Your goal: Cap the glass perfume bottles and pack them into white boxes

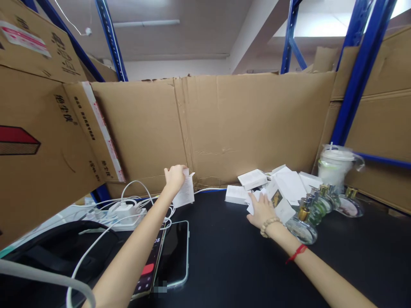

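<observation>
My left hand is closed on the top of a white box with small print on its face and a flap sticking up. It holds the box upright at the back of the black table. Farther right, my right hand reaches into a pile of white cartons and papers, fingers spread and lying on them. Beside its wrist is a white card with a gold and dark picture. A white carton lies left of the fingers, and another carton rests behind them. Whatever is under the palm is hidden.
Several glass bottles with gold or silver caps stand right of my right hand. A lidded white cup is behind them. On the left lie a phone, white cables and a power strip. A cardboard wall closes the back.
</observation>
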The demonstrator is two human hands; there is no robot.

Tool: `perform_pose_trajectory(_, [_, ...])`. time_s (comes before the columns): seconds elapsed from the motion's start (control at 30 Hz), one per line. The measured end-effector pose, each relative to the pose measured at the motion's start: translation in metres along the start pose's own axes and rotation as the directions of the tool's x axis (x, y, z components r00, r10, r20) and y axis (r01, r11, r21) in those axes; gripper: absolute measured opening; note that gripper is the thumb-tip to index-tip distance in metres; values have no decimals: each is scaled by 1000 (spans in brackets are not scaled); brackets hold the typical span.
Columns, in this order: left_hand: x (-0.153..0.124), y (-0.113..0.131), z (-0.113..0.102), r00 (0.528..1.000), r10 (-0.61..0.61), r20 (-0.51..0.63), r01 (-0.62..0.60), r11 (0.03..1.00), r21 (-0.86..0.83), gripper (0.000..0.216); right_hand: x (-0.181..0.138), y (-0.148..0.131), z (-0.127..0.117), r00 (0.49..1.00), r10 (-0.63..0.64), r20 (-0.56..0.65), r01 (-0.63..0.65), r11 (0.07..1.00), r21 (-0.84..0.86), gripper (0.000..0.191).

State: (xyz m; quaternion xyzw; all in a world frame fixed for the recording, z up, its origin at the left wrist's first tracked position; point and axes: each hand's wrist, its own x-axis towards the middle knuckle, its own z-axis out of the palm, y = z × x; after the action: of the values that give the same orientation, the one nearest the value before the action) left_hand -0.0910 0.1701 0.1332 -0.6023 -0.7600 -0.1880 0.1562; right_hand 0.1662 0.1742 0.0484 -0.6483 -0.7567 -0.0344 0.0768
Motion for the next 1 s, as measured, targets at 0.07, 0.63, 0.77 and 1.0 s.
perform_pose_trajectory(0.07, [-2,-1,3,999,-33,-5,34,999,34,29,-1,1,-1,1000,23,7,-23,1000,-4,73])
perform_pose_trajectory(0.63, [-28,5,14,993,-22,-115,47,974,221,46,-1,8,-16,912,-183,-366,244,961,127,50])
perform_pose_trajectory(0.77, [-31,8,14,997,53,-51,-39,968,248,50,-3,8,-13,854,-247,-458,344,928,141,53])
perform_pose_trajectory(1.0, [-37,14,10,991,67,118,-101,943,317,39,-9,4,-11,771,-442,-458,541,834,105,51])
